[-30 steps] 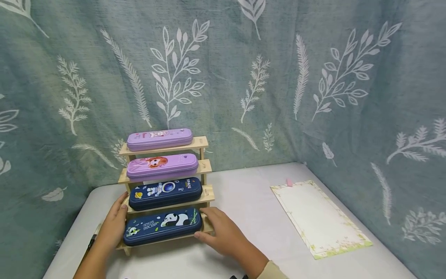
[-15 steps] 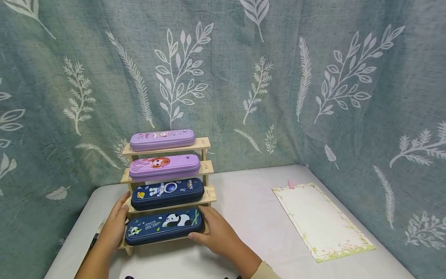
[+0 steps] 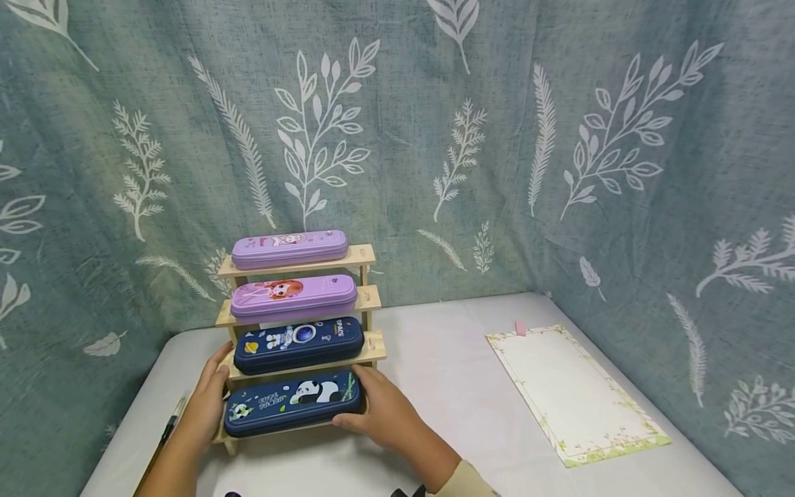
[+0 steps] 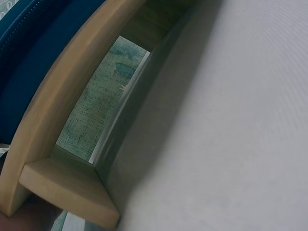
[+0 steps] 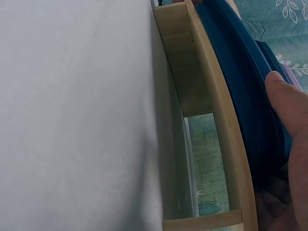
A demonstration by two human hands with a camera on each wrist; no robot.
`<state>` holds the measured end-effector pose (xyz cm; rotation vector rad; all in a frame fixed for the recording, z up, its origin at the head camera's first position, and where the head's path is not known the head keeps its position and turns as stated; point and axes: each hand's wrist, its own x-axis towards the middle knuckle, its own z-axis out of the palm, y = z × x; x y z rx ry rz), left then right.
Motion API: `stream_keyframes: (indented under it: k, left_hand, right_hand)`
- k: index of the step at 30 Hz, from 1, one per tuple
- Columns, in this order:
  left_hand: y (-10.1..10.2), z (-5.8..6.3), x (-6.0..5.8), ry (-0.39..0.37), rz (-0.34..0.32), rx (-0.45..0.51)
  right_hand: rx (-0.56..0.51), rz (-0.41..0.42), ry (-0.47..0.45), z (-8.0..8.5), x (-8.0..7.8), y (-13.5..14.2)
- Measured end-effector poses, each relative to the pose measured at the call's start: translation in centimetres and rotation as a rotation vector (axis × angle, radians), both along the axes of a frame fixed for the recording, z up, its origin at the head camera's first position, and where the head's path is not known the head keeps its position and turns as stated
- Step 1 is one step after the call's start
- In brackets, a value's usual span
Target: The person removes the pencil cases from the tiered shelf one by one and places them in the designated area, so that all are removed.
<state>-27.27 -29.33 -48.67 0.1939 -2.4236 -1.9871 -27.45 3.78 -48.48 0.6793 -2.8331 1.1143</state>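
A tiered wooden rack (image 3: pixel 373 343) stands on the table with one zippered pencil case per shelf. On the lowest shelf lies a dark blue pencil case with pandas (image 3: pixel 292 402). My right hand (image 3: pixel 388 408) grips that case's right end, thumb along its front edge and fingers behind. In the right wrist view, the thumb (image 5: pixel 279 91) presses the case's rim. My left hand (image 3: pixel 206 404) holds the left side of the rack near the lower shelves. Above are a dark blue space pencil case (image 3: pixel 298 345), a purple pencil case with a girl (image 3: pixel 293 298) and a lilac pencil case (image 3: pixel 289 250).
A sheet of floral-bordered paper (image 3: pixel 577 393) lies at the right, a small pink piece (image 3: pixel 519 328) at its top edge. A slim brush-like stick (image 3: pixel 168 429) lies left of the left forearm. Leaf-patterned cloth (image 3: pixel 397 138) hangs behind the white table (image 3: pixel 447 366).
My right hand has moved left onto the right end of the panda pencil case, its thumb sliding further along the front. The left hand stays at the rack's side. The view has shifted slightly.
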Motion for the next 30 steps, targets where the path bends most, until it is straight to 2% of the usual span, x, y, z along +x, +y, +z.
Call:
stream_keyframes:
  k: [9, 18, 30]
  left_hand:
    - [0.36, 0.09, 0.35, 0.006, 0.032, -0.007]
    - [0.44, 0.16, 0.34, 0.010, 0.034, -0.008]
    - [0.25, -0.10, 0.25, 0.047, 0.024, -0.016]
  right_hand:
    - [-0.042, 0.004, -0.018, -0.48, -0.06, -0.11]
    - [-0.023, -0.038, 0.001, -0.45, 0.09, -0.17]
    - [-0.038, -0.040, 0.043, -0.74, 0.00, 0.24]
